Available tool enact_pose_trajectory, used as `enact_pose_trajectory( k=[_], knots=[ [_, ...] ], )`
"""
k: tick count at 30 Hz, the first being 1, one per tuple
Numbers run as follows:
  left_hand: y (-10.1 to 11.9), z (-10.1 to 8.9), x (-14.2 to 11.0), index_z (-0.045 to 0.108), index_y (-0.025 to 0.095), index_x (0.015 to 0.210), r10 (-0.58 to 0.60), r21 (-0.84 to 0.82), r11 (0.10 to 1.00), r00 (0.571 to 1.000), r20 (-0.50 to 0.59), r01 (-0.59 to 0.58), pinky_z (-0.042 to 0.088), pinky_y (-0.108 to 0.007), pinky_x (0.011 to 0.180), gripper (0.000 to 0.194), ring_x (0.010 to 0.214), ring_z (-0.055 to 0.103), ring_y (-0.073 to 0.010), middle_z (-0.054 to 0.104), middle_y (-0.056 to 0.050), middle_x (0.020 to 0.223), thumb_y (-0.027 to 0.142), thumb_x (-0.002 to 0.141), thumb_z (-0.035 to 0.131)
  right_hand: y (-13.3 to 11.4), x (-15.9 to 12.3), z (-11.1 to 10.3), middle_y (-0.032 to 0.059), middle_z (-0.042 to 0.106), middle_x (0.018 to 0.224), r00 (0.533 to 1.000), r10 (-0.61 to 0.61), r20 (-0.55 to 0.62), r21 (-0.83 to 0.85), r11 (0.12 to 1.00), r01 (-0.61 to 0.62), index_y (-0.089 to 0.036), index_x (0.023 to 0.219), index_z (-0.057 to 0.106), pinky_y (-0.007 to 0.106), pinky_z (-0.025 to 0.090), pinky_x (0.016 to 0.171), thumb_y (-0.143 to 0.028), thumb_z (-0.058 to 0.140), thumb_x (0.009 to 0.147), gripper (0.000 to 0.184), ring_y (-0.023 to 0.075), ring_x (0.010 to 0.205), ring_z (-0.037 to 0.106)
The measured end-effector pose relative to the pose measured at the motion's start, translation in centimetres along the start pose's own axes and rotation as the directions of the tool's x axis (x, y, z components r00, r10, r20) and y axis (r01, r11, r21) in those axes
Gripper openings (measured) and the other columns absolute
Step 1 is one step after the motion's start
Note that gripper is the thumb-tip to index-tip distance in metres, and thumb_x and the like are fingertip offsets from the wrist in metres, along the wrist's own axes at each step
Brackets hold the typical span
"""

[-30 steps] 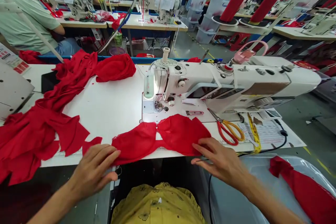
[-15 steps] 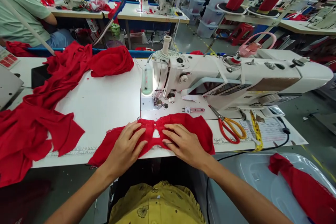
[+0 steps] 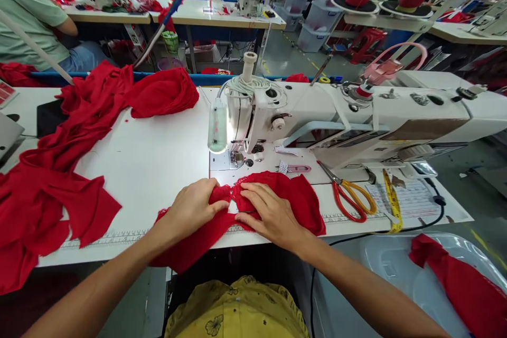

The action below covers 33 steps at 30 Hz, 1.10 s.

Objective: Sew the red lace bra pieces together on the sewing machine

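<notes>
A red lace-edged garment piece [image 3: 298,198] lies at the table's front edge, just before the sewing machine [image 3: 309,103]. On its left part, my left hand [image 3: 194,205] is closed, with the fabric pinched between thumb and curled fingers. My right hand [image 3: 273,214] rests on the right part, fingers stretched out and lying over the cloth. Between both hands the lace edges come close together, with a small gap showing white table below. Some fabric on the left hangs over the table edge. The machine's needle area [image 3: 236,157] is just beyond my hands.
Heaped red fabric [image 3: 67,169] covers the table's left side. Right of the garment are scissors [image 3: 348,198], a seam ripper [image 3: 298,168] and a yellow tape measure [image 3: 393,203]. A plastic bin [image 3: 380,264] with red cloth stands lower right. A person [image 3: 31,21] sits across.
My left hand has gone from lying spread on the fabric to gripping it, bunching the left part and pulling it over the edge. My right hand stays nearly in place.
</notes>
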<state>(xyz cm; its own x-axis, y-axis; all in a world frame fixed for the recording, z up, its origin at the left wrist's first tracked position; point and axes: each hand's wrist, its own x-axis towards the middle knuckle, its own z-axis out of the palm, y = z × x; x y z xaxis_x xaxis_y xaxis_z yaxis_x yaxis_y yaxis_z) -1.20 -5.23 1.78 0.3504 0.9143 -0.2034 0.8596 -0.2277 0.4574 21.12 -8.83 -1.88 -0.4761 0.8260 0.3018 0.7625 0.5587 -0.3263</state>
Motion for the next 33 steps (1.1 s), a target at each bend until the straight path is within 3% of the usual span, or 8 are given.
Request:
enact_pose_trajectory(
  k=[5, 8, 10, 13, 16, 19, 23, 33],
  knots=[
    [0.7, -3.4, 2.8, 0.051, 0.019, 0.069, 0.001, -0.586, 0.728, 0.854, 0.520, 0.356, 0.036, -0.024, 0.052, 0.032, 0.056, 0.051, -0.0127, 0.055, 0.003, 0.062, 0.043, 0.070, 0.072, -0.3, 0.0, 0.1, 0.0145, 0.065, 0.132, 0.999, 0.037, -0.028, -0.009, 0.999, -0.037, -0.016, 0.118, 0.065, 0.035, 0.063, 0.077, -0.048, 0.064, 0.092, 0.041, 0.0287, 0.123, 0.060],
    [-0.9, -5.3, 3.3, 0.058, 0.017, 0.078, 0.053, -0.615, 0.623, 0.758, 0.650, 0.484, 0.040, -0.024, 0.052, 0.035, 0.058, 0.056, -0.0133, 0.064, -0.001, 0.070, 0.045, 0.068, 0.076, -0.3, -0.1, 0.4, 0.0148, 0.065, 0.131, 0.996, 0.074, -0.043, -0.033, 0.997, -0.076, -0.017, 0.120, 0.065, 0.032, 0.063, 0.069, -0.049, 0.063, 0.092, 0.043, 0.0290, 0.122, 0.061],
    [-2.4, -6.6, 3.2, 0.059, 0.017, 0.083, 0.007, -0.550, 0.747, 0.823, 0.568, 0.373, 0.043, -0.024, 0.052, 0.035, 0.061, 0.060, -0.0151, 0.065, -0.001, 0.073, 0.047, 0.072, 0.074, -0.2, -0.1, 0.4, 0.0152, 0.066, 0.131, 0.994, 0.102, -0.048, -0.041, 0.994, -0.104, -0.017, 0.122, 0.065, 0.030, 0.062, 0.064, -0.050, 0.063, 0.092, 0.044, 0.0293, 0.122, 0.061],
    [-3.8, -7.1, 2.2, 0.057, 0.019, 0.086, -0.031, -0.157, 0.987, 0.999, -0.045, 0.024, 0.048, -0.026, 0.054, 0.024, 0.066, 0.063, -0.0183, 0.059, 0.001, 0.071, 0.041, 0.082, 0.066, 0.1, 0.3, 0.1, 0.0141, 0.066, 0.131, 0.992, 0.105, -0.070, -0.008, 0.994, -0.106, -0.019, 0.123, 0.064, 0.032, 0.063, 0.069, -0.046, 0.062, 0.094, 0.041, 0.0289, 0.122, 0.061],
    [-2.9, -4.6, 0.5, 0.059, 0.019, 0.101, 0.228, 0.249, 0.963, 0.813, -0.536, -0.105, 0.056, -0.035, 0.071, 0.013, 0.087, 0.065, -0.0251, 0.064, -0.008, 0.094, 0.028, 0.092, 0.055, 0.2, 1.1, -0.5, 0.0102, 0.070, 0.124, 0.981, 0.081, -0.178, 0.056, 0.996, -0.072, -0.020, 0.118, 0.067, 0.035, 0.061, 0.085, -0.029, 0.053, 0.100, 0.025, 0.0236, 0.117, 0.064],
    [-1.3, -0.1, -0.6, 0.058, 0.019, 0.104, 0.466, 0.271, 0.884, 0.742, -0.481, -0.380, 0.057, -0.032, 0.086, 0.021, 0.096, 0.066, -0.0192, 0.066, -0.007, 0.103, 0.013, 0.100, 0.038, 0.2, 1.9, -0.5, 0.0068, 0.073, 0.117, 0.981, 0.016, -0.195, 0.069, 0.998, -0.002, -0.019, 0.113, 0.069, 0.033, 0.059, 0.092, -0.015, 0.044, 0.100, 0.028, 0.0199, 0.112, 0.065],
    [-1.3, 4.3, -0.6, 0.058, 0.014, 0.119, 0.514, 0.193, 0.857, 0.769, -0.379, -0.478, 0.050, -0.046, 0.106, 0.024, 0.118, 0.062, -0.0241, 0.067, -0.013, 0.122, 0.022, 0.102, 0.042, 0.5, 2.3, 0.2, 0.0092, 0.069, 0.128, 0.997, -0.080, -0.015, 0.020, 0.997, 0.080, -0.017, 0.122, 0.066, 0.036, 0.061, 0.090, -0.030, 0.054, 0.100, 0.029, 0.0244, 0.122, 0.061],
    [-2.9, 4.0, -0.5, 0.048, 0.018, 0.139, 0.412, 0.114, 0.911, 0.873, -0.261, -0.396, 0.032, -0.058, 0.118, 0.048, 0.136, 0.050, -0.0280, 0.057, -0.015, 0.142, 0.046, 0.100, 0.048, 1.4, 1.9, -0.3, 0.0091, 0.058, 0.144, 0.995, -0.015, 0.097, 0.024, 1.000, 0.012, -0.021, 0.137, 0.058, 0.041, 0.059, 0.095, -0.049, 0.061, 0.093, 0.053, 0.0285, 0.133, 0.053]
  ],
)
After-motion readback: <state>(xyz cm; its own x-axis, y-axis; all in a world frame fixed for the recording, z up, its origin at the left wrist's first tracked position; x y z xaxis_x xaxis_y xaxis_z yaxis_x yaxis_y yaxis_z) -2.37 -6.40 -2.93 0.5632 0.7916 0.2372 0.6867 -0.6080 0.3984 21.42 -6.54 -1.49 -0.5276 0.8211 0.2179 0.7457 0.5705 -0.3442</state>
